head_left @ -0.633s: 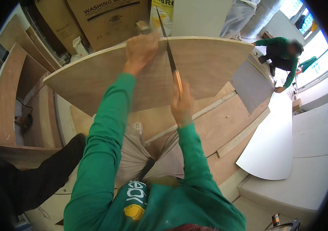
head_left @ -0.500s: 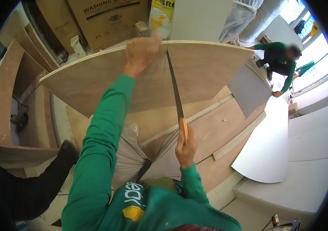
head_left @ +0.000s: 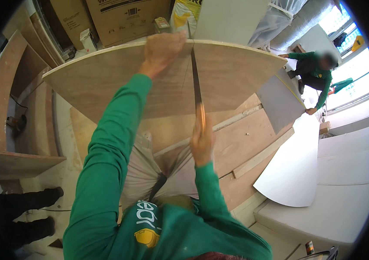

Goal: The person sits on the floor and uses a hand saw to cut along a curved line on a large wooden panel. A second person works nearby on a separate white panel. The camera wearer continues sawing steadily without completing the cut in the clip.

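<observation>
A curved plywood board (head_left: 103,79) stands on edge across my front. My left hand (head_left: 162,53) is closed over its upper edge, left of a cut line. My right hand (head_left: 202,141) grips the orange handle of a hand saw (head_left: 196,78). The dark blade crosses the top edge at the cut, its far end behind the board. A co-worker (head_left: 312,71) in a green top crouches at the right, with one hand near the board's end and the other by a grey sheet (head_left: 275,102).
Cardboard boxes (head_left: 121,21) and wrapped bundles (head_left: 279,21) stand behind. A curved wooden frame (head_left: 2,95) is at left, another person's dark-clad legs (head_left: 28,199) below it. A white curved sheet (head_left: 290,169) lies at right. Loose strips (head_left: 260,154) lie on plywood.
My right hand and the saw moved down toward me, then back up along the cut. My left hand stayed on the edge. The dark legs at lower left shifted further left.
</observation>
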`<state>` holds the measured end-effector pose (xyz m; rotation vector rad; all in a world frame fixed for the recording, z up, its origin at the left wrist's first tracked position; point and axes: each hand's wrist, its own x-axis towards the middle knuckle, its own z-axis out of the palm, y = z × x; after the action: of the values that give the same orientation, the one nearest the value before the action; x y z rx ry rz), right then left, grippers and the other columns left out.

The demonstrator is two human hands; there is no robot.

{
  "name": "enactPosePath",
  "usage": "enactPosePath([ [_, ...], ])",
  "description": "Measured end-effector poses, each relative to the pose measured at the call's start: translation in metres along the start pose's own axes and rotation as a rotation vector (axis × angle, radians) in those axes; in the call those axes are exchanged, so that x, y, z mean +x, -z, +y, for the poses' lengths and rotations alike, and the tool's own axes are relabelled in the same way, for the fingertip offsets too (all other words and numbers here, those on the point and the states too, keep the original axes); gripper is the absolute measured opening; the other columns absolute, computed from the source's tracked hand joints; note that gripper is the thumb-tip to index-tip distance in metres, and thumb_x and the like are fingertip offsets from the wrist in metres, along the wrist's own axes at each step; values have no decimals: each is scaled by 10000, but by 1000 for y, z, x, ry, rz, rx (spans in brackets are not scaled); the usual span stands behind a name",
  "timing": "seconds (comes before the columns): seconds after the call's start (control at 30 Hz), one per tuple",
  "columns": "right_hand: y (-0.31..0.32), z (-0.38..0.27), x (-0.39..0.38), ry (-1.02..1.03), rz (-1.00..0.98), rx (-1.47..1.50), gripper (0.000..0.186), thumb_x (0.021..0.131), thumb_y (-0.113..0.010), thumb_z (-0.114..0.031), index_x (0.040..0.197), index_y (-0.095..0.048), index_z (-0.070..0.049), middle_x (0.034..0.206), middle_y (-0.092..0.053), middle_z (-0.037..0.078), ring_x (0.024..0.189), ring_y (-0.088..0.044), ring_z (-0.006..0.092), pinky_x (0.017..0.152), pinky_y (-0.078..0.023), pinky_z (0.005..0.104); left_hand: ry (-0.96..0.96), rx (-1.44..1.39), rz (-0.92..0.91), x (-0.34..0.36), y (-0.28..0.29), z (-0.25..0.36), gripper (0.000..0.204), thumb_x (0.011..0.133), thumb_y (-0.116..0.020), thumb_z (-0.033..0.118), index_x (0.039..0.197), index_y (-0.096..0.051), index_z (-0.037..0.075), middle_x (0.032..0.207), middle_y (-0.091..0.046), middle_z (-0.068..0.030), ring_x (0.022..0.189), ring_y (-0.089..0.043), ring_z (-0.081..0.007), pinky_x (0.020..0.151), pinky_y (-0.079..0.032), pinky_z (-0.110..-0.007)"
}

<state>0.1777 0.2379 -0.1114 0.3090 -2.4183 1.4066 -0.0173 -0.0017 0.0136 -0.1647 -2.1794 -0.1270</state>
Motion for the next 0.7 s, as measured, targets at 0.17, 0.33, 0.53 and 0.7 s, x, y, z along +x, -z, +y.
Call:
enactPosePath([
  [0.17,38,-12,-53,98,12,5,404,1094,-649,-72,1486,-622,20,1126,-765,307,974,-768,488,800,-608,474,-14,16,23,-5,-1,-7,478,1157,-545,422,827,-771,159,635,-696,-131,576,-708,-360,531,-551,-502],
  [0.33,-33,-35,137,77,88,3,290,1098,-643,-165,1362,-617,-47,916,-708,325,848,-680,564,696,-500,611,-28,-86,29,-2,5,18,547,1168,-521,459,814,-792,143,629,-703,-155,558,-707,-377,538,-562,-512],
  [0.53,-15,-16,49,117,125,-5,359,1123,-639,-187,1446,-611,-34,950,-720,323,853,-688,573,714,-528,595,23,-71,-54,-6,3,3,569,1174,-502,466,816,-789,130,639,-707,-164,561,-707,-375,544,-560,-514],
  [0.7,44,-6,-69,76,20,-28,386,1120,-619,-92,1495,-618,-4,1093,-740,321,928,-773,463,734,-585,464,-39,-42,74,-8,-3,2,574,1176,-504,457,787,-770,130,641,-710,-152,564,-705,-367,544,-559,-500],
])
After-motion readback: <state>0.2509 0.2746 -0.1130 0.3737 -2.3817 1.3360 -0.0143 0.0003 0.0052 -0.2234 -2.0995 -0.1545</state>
